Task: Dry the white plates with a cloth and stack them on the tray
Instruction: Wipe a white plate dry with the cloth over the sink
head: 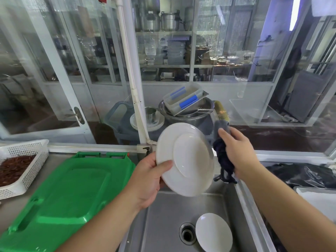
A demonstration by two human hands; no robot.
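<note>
**Two plates in play, one lifted for drying above the sink**

You held one white plate [187,160] tilted on edge over the steel sink [163,215], your left hand [147,180] gripping its lower-left rim with the thumb curled over the face. Your right hand [238,151] was closed round a bunched dark cloth [222,159], just beside the plate's right edge; whether cloth and plate touched could not be told. A second white plate [213,231] lay in the basin next to the drain [187,233], not yet dried.

The step looked to be the wipe itself. It would have gone best with the cloth opened out from its twist so more fabric met the surface, worked round the sunken centre and then the broad rim, with your left hand turning the plate to reach the part under the thumb.

The plate appeared glazed, smooth and glossy, likely slippery while wet. The cloth looked soft and ropey. To your left lay a green moulded plastic tray [63,193], shiny and ribbed, with no plates on it, and beyond it a white perforated basket [25,160].
</note>
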